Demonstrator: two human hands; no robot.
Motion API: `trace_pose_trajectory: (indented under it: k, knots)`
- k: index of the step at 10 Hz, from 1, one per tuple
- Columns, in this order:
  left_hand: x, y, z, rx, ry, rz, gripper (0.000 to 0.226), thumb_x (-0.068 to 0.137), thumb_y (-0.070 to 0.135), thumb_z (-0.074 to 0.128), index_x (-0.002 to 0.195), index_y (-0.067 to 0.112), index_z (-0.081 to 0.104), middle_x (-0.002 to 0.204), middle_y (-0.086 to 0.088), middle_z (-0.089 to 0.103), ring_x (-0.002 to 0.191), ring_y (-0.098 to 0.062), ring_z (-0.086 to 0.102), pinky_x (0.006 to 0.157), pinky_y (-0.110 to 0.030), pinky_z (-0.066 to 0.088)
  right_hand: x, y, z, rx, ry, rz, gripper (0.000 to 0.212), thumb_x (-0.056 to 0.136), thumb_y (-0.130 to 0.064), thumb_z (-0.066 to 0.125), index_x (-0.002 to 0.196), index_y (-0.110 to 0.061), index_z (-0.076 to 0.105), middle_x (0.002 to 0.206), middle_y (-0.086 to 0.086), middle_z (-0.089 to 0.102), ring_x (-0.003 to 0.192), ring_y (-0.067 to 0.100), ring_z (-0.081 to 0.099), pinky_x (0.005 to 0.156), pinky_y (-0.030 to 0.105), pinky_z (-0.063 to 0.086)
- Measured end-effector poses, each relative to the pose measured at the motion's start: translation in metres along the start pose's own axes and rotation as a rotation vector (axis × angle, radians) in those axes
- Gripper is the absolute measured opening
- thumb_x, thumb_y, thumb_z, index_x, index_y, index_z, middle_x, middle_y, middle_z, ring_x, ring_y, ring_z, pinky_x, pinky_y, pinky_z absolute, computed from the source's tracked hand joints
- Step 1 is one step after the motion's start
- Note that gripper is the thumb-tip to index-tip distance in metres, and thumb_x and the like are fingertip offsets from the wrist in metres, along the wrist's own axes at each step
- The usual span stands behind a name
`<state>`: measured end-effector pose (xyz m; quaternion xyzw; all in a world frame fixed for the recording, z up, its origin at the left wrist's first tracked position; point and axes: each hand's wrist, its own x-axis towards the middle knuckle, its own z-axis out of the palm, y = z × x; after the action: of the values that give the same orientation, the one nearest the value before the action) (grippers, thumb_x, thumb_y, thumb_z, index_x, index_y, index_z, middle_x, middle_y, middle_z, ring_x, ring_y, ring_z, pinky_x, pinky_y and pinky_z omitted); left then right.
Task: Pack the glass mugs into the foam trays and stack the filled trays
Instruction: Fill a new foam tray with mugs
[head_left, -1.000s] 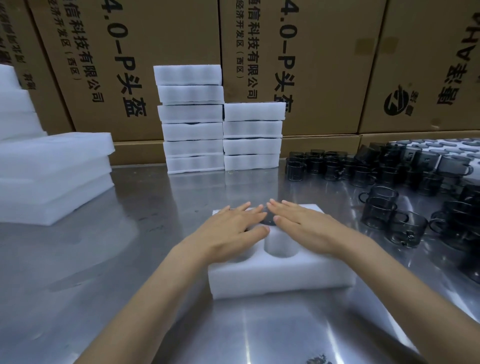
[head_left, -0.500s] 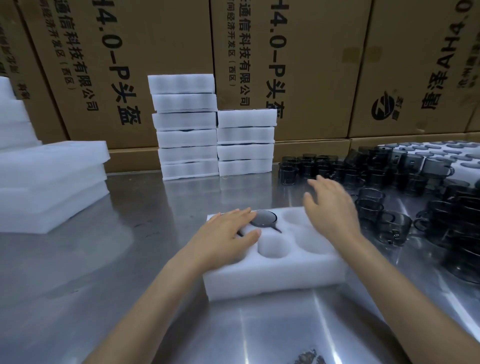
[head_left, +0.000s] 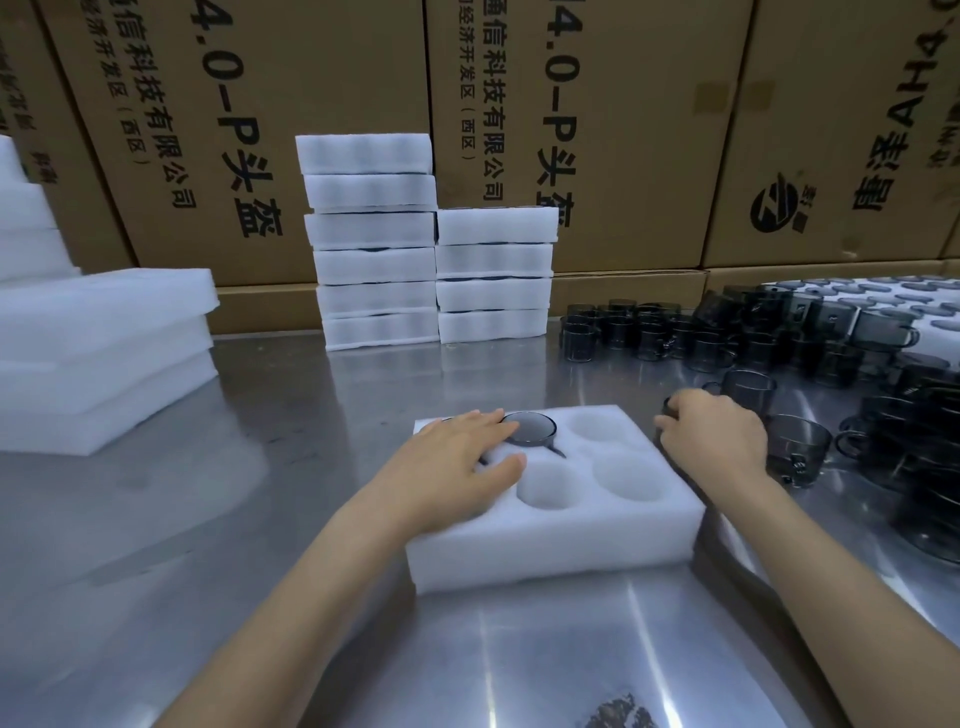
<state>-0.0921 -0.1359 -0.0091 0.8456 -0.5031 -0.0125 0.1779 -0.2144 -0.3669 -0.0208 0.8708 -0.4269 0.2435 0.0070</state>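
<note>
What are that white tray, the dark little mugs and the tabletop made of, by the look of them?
The white tray looks like soft matte foam: fuzzy edges and moulded round pockets. The dark mugs appear to be smoky tinted glass, see-through with glossy rims, though clear plastic could look similar. The tabletop seems to be brushed steel: grey, with blurred reflections of the stacks.

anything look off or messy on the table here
Mostly tidy. The taller stack of filled trays is a bit uneven, its layers shifted sideways against each other. The loose mugs at right are jumbled, some tilted on others. No breakage shows.
</note>
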Motion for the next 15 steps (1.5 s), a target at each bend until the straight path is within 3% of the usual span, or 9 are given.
trace_pose_trajectory:
  k: [2,3,4,5,7,8,9,10,15]
  knots:
    - [-0.002,0.002,-0.002,-0.003,-0.006,0.006,0.054,0.096,0.048,0.038,0.147,0.034,0.028,0.155,0.019,0.017,0.143,0.001,0.009,0.115,-0.023,0.007,-0.003,-0.016,-0.028,0.672,0.255,-0.19,0.016,0.087,-0.033,0.065,0.074,-0.024,0.062,0.081,-0.013,0.055,0.094,0.014,0.046,0.074,0.028,0.034]
    - [-0.002,0.002,-0.002,-0.003,-0.003,0.005,0.054,0.096,0.048,0.038,0.147,0.034,0.028,0.155,0.019,0.017,0.142,0.001,0.009,0.115,-0.023,0.007,-0.008,-0.029,-0.033,0.894,0.207,-0.191,0.022,0.086,-0.028,0.067,0.069,-0.016,0.062,0.109,-0.011,0.053,0.109,0.007,0.039,0.082,0.012,0.03]
    - [-0.001,0.001,-0.002,0.001,-0.003,0.005,0.054,0.096,0.049,0.038,0.147,0.034,0.028,0.155,0.019,0.017,0.142,0.002,0.009,0.115,-0.023,0.007,-0.013,-0.033,-0.027,1.272,-0.051,-0.108,0.036,0.088,-0.028,0.064,0.071,0.002,0.051,0.11,-0.003,0.066,0.095,0.01,0.061,0.074,0.024,0.046]
    - [-0.002,0.001,-0.001,0.001,-0.001,0.006,0.054,0.096,0.049,0.038,0.147,0.034,0.028,0.155,0.019,0.017,0.142,0.002,0.009,0.114,-0.022,0.007,-0.014,-0.034,-0.024,1.176,-0.126,-0.147,0.041,0.082,-0.044,0.066,0.07,-0.007,0.053,0.083,0.004,0.069,0.07,0.014,0.056,0.067,0.037,0.043]
    - [-0.001,0.001,-0.001,0.004,0.003,0.005,0.055,0.095,0.05,0.038,0.147,0.034,0.029,0.155,0.019,0.018,0.142,0.001,0.01,0.113,-0.021,0.007,-0.008,-0.028,-0.028,0.792,-0.339,-0.259,0.013,0.079,-0.041,0.066,0.089,-0.036,0.059,0.091,-0.019,0.062,0.083,0.004,0.058,0.066,0.022,0.044]
    - [-0.001,0.001,-0.001,-0.003,-0.001,0.007,0.054,0.095,0.049,0.038,0.147,0.034,0.029,0.155,0.019,0.018,0.142,0.001,0.01,0.113,-0.022,0.007,-0.003,-0.02,-0.032,0.803,-0.422,-0.233,0.025,0.078,-0.036,0.071,0.099,-0.035,0.058,0.1,-0.012,0.062,0.084,0.003,0.059,0.063,0.02,0.043]
    - [-0.001,0.001,-0.001,-0.002,0.001,0.006,0.055,0.095,0.049,0.038,0.147,0.034,0.029,0.155,0.019,0.018,0.142,0.001,0.009,0.113,-0.022,0.007,-0.006,-0.02,-0.028,0.861,-0.283,-0.198,0.045,0.073,-0.038,0.077,0.11,-0.029,0.054,0.103,-0.012,0.059,0.097,0.009,0.058,0.079,0.029,0.048]
    - [-0.001,0.002,-0.001,0.007,-0.002,0.005,0.055,0.096,0.048,0.038,0.147,0.033,0.028,0.155,0.018,0.018,0.142,0.001,0.009,0.113,-0.021,0.007,-0.012,-0.028,-0.022,0.733,-0.141,-0.228,0.064,0.068,-0.05,0.077,0.124,-0.037,0.049,0.099,-0.014,0.051,0.09,0.007,0.054,0.076,0.026,0.041]
    - [0.0,0.001,-0.001,0.013,-0.009,0.008,0.055,0.096,0.048,0.038,0.147,0.033,0.028,0.155,0.018,0.017,0.143,0.001,0.009,0.114,-0.022,0.007,-0.014,-0.034,-0.011,0.506,-0.099,-0.23,0.056,0.069,-0.064,0.067,0.115,-0.037,0.049,0.101,-0.013,0.041,0.086,0.011,0.052,0.064,0.028,0.036]
